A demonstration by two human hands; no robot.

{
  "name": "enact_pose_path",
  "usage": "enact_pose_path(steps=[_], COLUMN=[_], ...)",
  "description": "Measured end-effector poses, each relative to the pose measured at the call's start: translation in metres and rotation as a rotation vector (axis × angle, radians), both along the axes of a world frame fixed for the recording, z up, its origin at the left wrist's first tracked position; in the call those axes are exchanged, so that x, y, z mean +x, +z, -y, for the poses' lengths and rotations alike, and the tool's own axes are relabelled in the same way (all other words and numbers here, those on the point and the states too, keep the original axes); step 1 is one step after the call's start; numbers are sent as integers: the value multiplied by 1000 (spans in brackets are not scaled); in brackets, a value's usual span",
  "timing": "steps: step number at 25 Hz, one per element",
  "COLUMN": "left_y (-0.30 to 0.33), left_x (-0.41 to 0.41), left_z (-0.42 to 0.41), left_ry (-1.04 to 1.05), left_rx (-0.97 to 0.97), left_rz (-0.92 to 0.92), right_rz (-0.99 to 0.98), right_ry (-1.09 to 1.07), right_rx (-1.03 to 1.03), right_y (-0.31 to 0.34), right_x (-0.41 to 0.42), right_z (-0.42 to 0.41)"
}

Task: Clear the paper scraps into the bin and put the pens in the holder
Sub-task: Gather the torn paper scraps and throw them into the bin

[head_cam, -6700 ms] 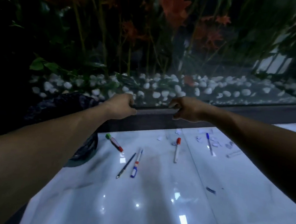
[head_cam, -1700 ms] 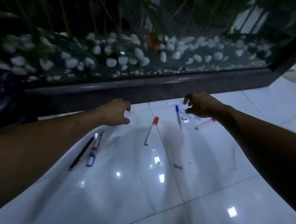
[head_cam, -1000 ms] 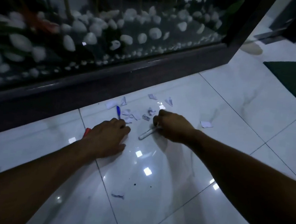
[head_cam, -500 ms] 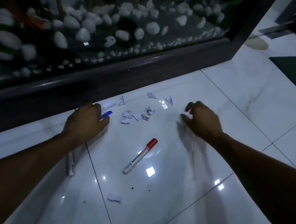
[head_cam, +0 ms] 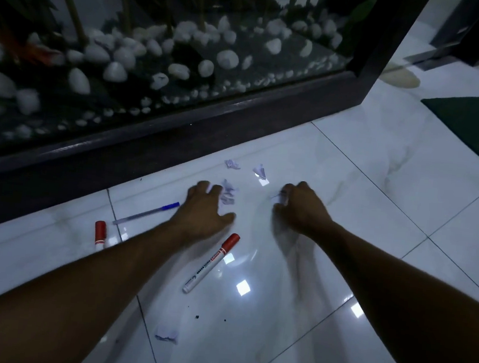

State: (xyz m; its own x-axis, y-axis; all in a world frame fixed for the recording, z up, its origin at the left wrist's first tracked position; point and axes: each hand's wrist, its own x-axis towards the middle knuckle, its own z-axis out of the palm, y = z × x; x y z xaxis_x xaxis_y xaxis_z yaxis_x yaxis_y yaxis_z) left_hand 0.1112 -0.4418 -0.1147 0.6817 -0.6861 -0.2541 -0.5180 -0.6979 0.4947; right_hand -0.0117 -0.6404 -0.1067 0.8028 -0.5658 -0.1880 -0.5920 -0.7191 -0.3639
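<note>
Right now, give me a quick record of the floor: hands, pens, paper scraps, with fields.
left hand: fingers spread over the scrap pile
right hand: curled round small paper bits
red-capped marker: lying on floor below left hand
second red marker: partly hidden by left forearm
blue pen: lying left of left hand
loose scraps: near dark frame; one nearer the camera
bin, holder: not visible
</note>
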Motion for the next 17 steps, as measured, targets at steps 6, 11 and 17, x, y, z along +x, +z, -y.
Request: enact_pose_path(steps=[6,11,17], left_y=[6,15,18], left_x=[-10,-1,-1], left_z=[-21,-45,-29], left_ry=[-40,86,55], left_rx=[-72,-35,50], left_rz=[-72,-69,-114], right_rz=[115,-145,-260], right_ry=[35,116,484], right_rx=[-53,-50,-154], right_y=[16,24,17], right_x=[53,105,106], right_z=[-15,-6,-37])
